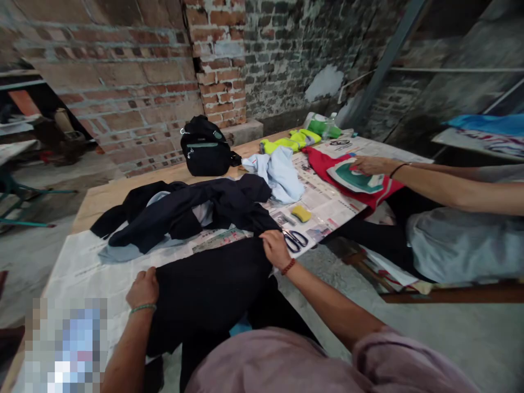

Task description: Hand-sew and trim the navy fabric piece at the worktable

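Observation:
A piece of black cloth (208,278) is stretched between my two hands over the near table edge, its lower part hanging toward my lap. My left hand (143,288) grips its left upper corner with curled fingers. At the opposite corner, my right hand (277,250) is closed on the cloth, close to a pair of scissors (296,240) with dark handles. Just behind lies a crumpled dark garment (192,204) with light-coloured parts showing. Whether the black cloth is a whole garment I cannot tell.
Newspaper (84,267) covers much of the wooden table (96,202). Beyond lie a black bag (207,150), a light blue garment (278,172), a yellow sponge (302,213) and a yellow-green vest (290,141). At right, a co-worker's hand (370,165) holds an iron (356,179) on red cloth (321,164).

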### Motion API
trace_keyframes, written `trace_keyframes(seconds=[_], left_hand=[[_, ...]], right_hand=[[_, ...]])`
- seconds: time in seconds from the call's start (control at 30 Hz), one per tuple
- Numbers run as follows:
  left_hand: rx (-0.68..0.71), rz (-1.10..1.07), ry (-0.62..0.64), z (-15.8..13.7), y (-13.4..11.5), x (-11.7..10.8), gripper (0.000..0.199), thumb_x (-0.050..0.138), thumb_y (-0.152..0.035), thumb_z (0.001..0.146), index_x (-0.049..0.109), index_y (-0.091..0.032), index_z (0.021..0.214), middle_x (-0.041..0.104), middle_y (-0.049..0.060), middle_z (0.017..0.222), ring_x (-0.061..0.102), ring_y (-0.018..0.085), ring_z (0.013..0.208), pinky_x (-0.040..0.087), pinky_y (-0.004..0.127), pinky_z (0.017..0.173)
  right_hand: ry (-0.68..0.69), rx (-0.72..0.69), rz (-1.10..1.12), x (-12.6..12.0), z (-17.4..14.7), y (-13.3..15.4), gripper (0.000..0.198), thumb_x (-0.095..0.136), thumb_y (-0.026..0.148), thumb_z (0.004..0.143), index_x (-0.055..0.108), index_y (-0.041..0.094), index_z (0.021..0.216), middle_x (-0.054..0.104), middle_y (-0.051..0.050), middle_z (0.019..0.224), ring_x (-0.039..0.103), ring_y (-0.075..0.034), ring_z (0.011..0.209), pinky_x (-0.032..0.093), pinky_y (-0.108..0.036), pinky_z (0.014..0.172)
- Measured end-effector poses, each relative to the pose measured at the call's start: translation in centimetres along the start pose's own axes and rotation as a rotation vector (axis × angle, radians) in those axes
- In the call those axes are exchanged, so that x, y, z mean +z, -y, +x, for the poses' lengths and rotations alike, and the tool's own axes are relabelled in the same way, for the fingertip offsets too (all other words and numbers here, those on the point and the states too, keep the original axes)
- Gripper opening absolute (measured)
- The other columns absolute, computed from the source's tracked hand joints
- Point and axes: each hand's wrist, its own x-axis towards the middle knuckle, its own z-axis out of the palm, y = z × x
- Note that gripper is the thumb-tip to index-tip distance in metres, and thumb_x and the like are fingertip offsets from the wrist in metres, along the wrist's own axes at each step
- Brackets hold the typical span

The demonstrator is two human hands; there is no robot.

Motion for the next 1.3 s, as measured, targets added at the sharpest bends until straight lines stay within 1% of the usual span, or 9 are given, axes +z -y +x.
trace_keyframes(seconds=[0.13, 0.23, 0.33, 0.47, 0.67, 0.83, 1.03, 1.17, 1.3], left_hand=[[0.059, 0.054, -0.076, 0.0, -0.1, 0.0, 0.033, 0.033, -0.031, 0.089, 0.058, -0.021, 0.108, 0.059, 0.008, 0.093, 0.055, 0.022, 0.083, 0.035, 0.028, 0.058], [0.063, 0.057, -0.106, 0.0, -0.1, 0.2, 0.034, 0.033, -0.032, 0.089, 0.059, -0.02, 0.107, 0.059, 0.009, 0.092, 0.054, 0.022, 0.082, 0.035, 0.028, 0.06], [0.052, 0.044, -0.115, 0.1, -0.1, 0.1, 0.035, 0.033, -0.033, 0.089, 0.059, -0.019, 0.108, 0.059, 0.009, 0.094, 0.054, 0.022, 0.081, 0.035, 0.028, 0.061], [0.033, 0.037, -0.097, 0.1, -0.3, -0.1, 0.035, 0.033, -0.034, 0.089, 0.059, -0.02, 0.108, 0.06, 0.008, 0.094, 0.054, 0.021, 0.077, 0.036, 0.028, 0.06], [0.032, 0.045, -0.117, 0.1, -0.2, 0.0, 0.036, 0.032, -0.035, 0.089, 0.058, -0.021, 0.108, 0.059, 0.007, 0.095, 0.053, 0.02, 0.076, 0.036, 0.028, 0.059], [0.022, 0.03, -0.069, 0.1, -0.3, -0.3, 0.037, 0.031, -0.036, 0.089, 0.058, -0.021, 0.109, 0.059, 0.007, 0.097, 0.054, 0.021, 0.079, 0.036, 0.028, 0.059], [0.007, 0.004, -0.058, 0.0, -0.4, -0.5, 0.036, 0.031, -0.036, 0.089, 0.057, -0.022, 0.109, 0.058, 0.007, 0.101, 0.053, 0.021, 0.082, 0.036, 0.028, 0.06], [0.002, 0.006, -0.06, 0.0, -0.5, -0.5, 0.036, 0.03, -0.036, 0.089, 0.057, -0.022, 0.108, 0.058, 0.007, 0.098, 0.052, 0.02, 0.08, 0.035, 0.028, 0.059], [0.012, 0.032, -0.068, -0.1, -0.6, -0.6, 0.035, 0.03, -0.035, 0.089, 0.057, -0.021, 0.108, 0.058, 0.007, 0.097, 0.052, 0.02, 0.079, 0.034, 0.028, 0.059]], right_hand=[[-0.117, 0.185, -0.043, -1.5, -2.5, -5.0, 0.027, 0.04, 0.015, 0.083, 0.059, 0.014, 0.102, 0.057, -0.011, 0.101, 0.049, -0.023, 0.099, 0.037, -0.039, 0.088], [0.035, 0.314, -0.159, -2.2, -3.3, -7.5, 0.033, 0.049, 0.025, 0.079, 0.057, 0.013, 0.109, 0.058, -0.012, 0.102, 0.049, -0.025, 0.098, 0.035, -0.036, 0.086], [0.159, 0.36, -0.243, -2.3, -2.9, -7.8, 0.035, 0.05, 0.027, 0.079, 0.055, 0.016, 0.112, 0.058, -0.011, 0.104, 0.049, -0.024, 0.098, 0.033, -0.035, 0.085], [0.172, 0.38, -0.258, -1.8, -1.2, -7.4, 0.034, 0.047, 0.027, 0.081, 0.055, 0.017, 0.112, 0.058, -0.011, 0.104, 0.05, -0.023, 0.098, 0.032, -0.033, 0.085], [0.05, 0.434, -0.209, -0.9, 1.8, -8.6, 0.027, 0.047, 0.026, 0.08, 0.06, 0.012, 0.1, 0.058, -0.014, 0.099, 0.051, -0.024, 0.095, 0.035, -0.033, 0.082], [-0.048, 0.412, -0.154, -1.3, 2.4, -9.5, 0.025, 0.045, 0.029, 0.082, 0.062, 0.016, 0.096, 0.058, -0.011, 0.099, 0.048, -0.023, 0.097, 0.034, -0.033, 0.086], [-0.2, 0.612, -0.119, -3.8, 3.1, -14.2, 0.036, 0.029, 0.022, 0.086, 0.056, 0.009, 0.106, 0.053, -0.015, 0.104, 0.049, -0.022, 0.095, 0.037, -0.034, 0.084], [-0.138, 0.637, -0.079, -4.4, 4.3, -16.9, 0.033, 0.046, 0.03, 0.079, 0.062, 0.011, 0.101, 0.055, -0.012, 0.096, 0.052, -0.02, 0.087, 0.04, -0.03, 0.081], [-0.049, 0.608, -0.066, -3.8, 5.0, -17.4, 0.028, 0.055, 0.03, 0.073, 0.068, 0.013, 0.091, 0.057, -0.01, 0.095, 0.053, -0.018, 0.081, 0.041, -0.028, 0.078]])
